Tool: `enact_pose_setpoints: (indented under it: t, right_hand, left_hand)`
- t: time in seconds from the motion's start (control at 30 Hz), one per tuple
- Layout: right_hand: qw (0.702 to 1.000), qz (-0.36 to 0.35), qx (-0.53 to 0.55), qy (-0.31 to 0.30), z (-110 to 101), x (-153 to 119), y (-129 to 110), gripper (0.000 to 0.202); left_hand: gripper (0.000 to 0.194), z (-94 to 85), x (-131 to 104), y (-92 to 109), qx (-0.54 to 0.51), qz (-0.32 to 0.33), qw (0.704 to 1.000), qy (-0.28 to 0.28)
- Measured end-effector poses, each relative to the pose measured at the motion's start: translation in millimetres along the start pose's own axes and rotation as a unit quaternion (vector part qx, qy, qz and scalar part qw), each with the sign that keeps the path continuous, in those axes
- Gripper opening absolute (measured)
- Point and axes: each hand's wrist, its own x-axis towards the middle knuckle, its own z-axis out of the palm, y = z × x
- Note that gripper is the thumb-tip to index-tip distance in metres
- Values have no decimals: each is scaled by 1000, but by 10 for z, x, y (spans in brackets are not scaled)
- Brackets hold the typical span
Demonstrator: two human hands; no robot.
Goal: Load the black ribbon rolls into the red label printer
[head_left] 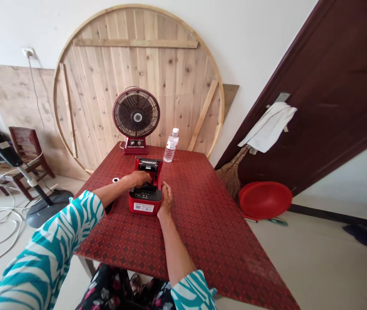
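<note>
A red and black label printer (145, 206) stands on the table with its lid raised. My left hand (140, 178) reaches over into its open compartment. The fingertips are down inside, so whether they hold anything is hidden. Against the printer's right side, my right hand (166, 200) is curled, steadying it by the edge. A small white paper roll (115, 180) with a dark core sits on the table, just beyond my left forearm.
The table (199, 215) has a red patterned cover. At its far side stand a red fan (136, 117) and a water bottle (171, 145). A black stand fan (25, 165) is on the left. A red basin (265, 199) and a broom (231, 174) are on the right.
</note>
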Motion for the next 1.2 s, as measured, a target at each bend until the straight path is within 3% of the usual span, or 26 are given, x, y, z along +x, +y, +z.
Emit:
enact_pose_setpoints:
  t: [0.17, 0.33, 0.57, 0.7, 0.8, 0.87, 0.93, 1.0, 1.1, 1.2]
  right_hand:
    - [1000, -1, -11, -6, -1, 16, 13, 49]
    - [1000, 5, -5, 2, 13, 16, 15, 50]
    - [999, -26, -32, -13, -30, 62, 61, 49]
    - [999, -15, -29, -13, -40, 61, 54, 48]
    - [999, -3, -29, -14, -30, 46, 37, 47]
    - [1000, 7, -24, -6, -22, 33, 23, 47]
    - [1000, 14, -20, 4, -16, 21, 5, 46]
    - [1000, 13, -20, 10, -15, 9, -15, 46]
    - [1000, 12, -23, 10, -17, -4, -41, 45]
    - [999, 16, -29, 11, -17, -10, -56, 46]
  left_hand:
    - [29, -34, -78, 81, 41, -28, 999, -2]
    - [38, -137, -264, 157, 80, -39, 996, 14]
    - [38, -231, -434, 194, 10, 22, 996, 84]
    - [33, -364, -667, 71, -135, 15, 965, 226]
    - [32, -455, -815, -253, -249, -42, 899, 357]
    - [31, -429, -830, -516, -276, -101, 871, 394]
    - [29, -313, -775, -741, -284, -151, 873, 367]
    - [27, -142, -674, -884, -268, -200, 891, 307]
    - [23, 110, -508, -947, -233, -248, 910, 235]
    - [21, 267, -393, -930, -237, -248, 914, 214]
